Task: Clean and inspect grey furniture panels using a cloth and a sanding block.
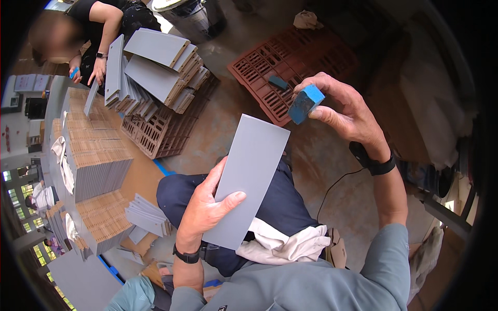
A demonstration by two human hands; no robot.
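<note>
My left hand (210,205) grips a flat grey painted board (254,166) by its left edge, thumb across its face. The board stands tilted over my lap, its lower end by a white cloth (282,243) on my thigh. Raised to the right, my right hand (345,111) pinches a blue sanding block (306,103) between thumb and fingers, apart from the board. One face of the block looks dark and worn. A second, darker blue block (278,82) lies on the reddish plastic crate (246,70) beyond.
Grey boards (155,72) are piled on a brown crate (161,129) at the far left. Tall stacks of boards (98,166) stand at left. Another person (98,31) there handles a board and a blue block. A black bucket (194,20) stands behind; a dark cable (334,189) crosses the floor.
</note>
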